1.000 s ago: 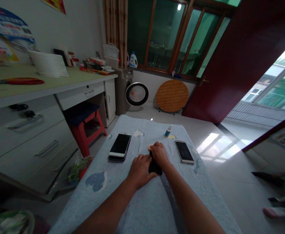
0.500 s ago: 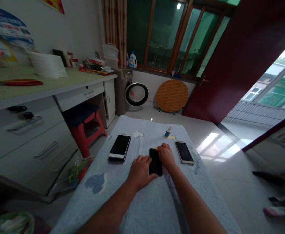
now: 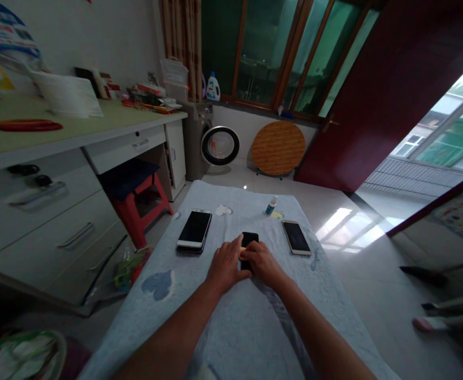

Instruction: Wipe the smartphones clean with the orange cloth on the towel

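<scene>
In the head view, a slim black rectangular smartphone [image 3: 250, 239] lies flat on the bench [image 3: 239, 327], which is covered with pale blue cloth, between the person's two hands. The left hand [image 3: 226, 264] is at the phone's left side, its thumb spread apart from its fingers; whether it grips the phone cannot be told. The right hand [image 3: 263, 261] is closed over the phone, its fingers holding a small light-orange pad [image 3: 242, 254] against the dark glass. To the left, a white-framed smartphone with a black screen [image 3: 195, 229] rests on top of a dark smartphone [image 3: 191, 250]. To the right lies a pale gold-framed smartphone [image 3: 296, 238]; near it, a small white-capped bottle with a blue label [image 3: 271, 207] stands upright.
</scene>
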A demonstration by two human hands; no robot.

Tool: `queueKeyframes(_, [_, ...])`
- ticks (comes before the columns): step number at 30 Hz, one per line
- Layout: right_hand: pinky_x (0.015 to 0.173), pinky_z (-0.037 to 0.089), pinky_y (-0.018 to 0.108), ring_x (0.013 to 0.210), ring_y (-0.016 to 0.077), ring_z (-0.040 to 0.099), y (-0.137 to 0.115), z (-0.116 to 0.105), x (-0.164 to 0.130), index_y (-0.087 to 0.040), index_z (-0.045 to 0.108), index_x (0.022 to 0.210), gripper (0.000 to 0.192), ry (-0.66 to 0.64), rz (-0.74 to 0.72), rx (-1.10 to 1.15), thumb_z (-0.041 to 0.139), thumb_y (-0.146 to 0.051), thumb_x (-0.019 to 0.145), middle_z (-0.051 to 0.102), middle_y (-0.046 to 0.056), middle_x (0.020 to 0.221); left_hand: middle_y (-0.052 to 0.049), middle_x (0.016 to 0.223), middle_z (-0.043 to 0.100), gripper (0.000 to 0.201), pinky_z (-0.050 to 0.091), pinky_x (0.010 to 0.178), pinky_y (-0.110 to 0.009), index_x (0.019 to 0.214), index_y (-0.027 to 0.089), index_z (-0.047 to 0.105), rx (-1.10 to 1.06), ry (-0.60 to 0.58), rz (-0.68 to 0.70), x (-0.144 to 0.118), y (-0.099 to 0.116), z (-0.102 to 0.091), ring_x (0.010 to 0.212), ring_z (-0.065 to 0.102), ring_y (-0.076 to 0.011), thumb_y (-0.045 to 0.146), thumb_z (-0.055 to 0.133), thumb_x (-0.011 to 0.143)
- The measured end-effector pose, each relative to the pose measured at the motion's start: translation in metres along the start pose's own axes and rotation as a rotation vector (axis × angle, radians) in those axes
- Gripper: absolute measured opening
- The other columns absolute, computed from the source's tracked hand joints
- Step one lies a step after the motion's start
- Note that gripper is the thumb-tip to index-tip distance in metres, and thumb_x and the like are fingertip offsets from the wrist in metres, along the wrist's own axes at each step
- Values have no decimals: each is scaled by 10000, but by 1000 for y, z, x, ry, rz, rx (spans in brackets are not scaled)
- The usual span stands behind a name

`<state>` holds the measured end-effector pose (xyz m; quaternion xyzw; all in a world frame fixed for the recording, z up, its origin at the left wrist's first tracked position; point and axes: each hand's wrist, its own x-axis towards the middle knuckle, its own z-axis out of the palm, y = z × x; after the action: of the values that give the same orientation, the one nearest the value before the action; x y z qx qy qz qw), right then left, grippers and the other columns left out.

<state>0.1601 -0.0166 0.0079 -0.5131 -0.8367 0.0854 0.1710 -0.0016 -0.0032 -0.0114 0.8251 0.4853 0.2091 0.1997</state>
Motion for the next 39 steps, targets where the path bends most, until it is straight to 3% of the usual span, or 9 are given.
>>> queueKeyframes(6, [723, 382, 247, 809, 148, 505, -5, -7, -28, -193, 731, 874, 195, -60, 17, 110, 555, -111, 881, 572, 39, 857, -30, 1443, 487, 670, 373, 982, -410, 1293, 268, 549, 20, -51, 64, 3, -6, 2, 1222, 434, -285, 509, 748, 700])
queueKeyframes(14, [749, 400, 257, 844, 160, 518, 13, -18, -50, -184, 727, 948, 231, -48, 111, 100, 522, -98, 884, 560, 56, 892, -18, 1489, 429, 770, 348, 1042, -431, 1365, 271, 491, 21, -134, 70, 4, -10, -3, 1275, 392, -304, 520, 751, 684])
queueKeyframes(26, [723, 351, 257, 810, 146, 485, -19, -1, -14, -206, 732, 894, 155, -56, 2, 49, 598, -133, 867, 565, 36, 855, -19, 1485, 435, 786, 372, 1023, -412, 1382, 244, 473, 56, -133, 91, 7, -11, -2, 1237, 415, -297, 474, 758, 687])
queueKeyframes(35, [727, 376, 251, 820, 153, 505, 4, -17, -51, -196, 730, 946, 189, -42, 95, 59, 553, -146, 901, 565, 49, 876, -14, 1473, 452, 749, 373, 1024, -417, 1362, 258, 497, 43, -123, 101, 5, -10, -5, 1231, 422, -289, 507, 743, 700])
queueKeyframes(39, [780, 394, 255, 882, 166, 519, 14, -10, -48, -203, 722, 996, 235, -1, 136, 55, 506, -152, 922, 581, 57, 908, -22, 1461, 469, 739, 377, 1022, -415, 1347, 239, 515, 37, -101, 109, 5, -9, -4, 1211, 432, -288, 488, 752, 693])
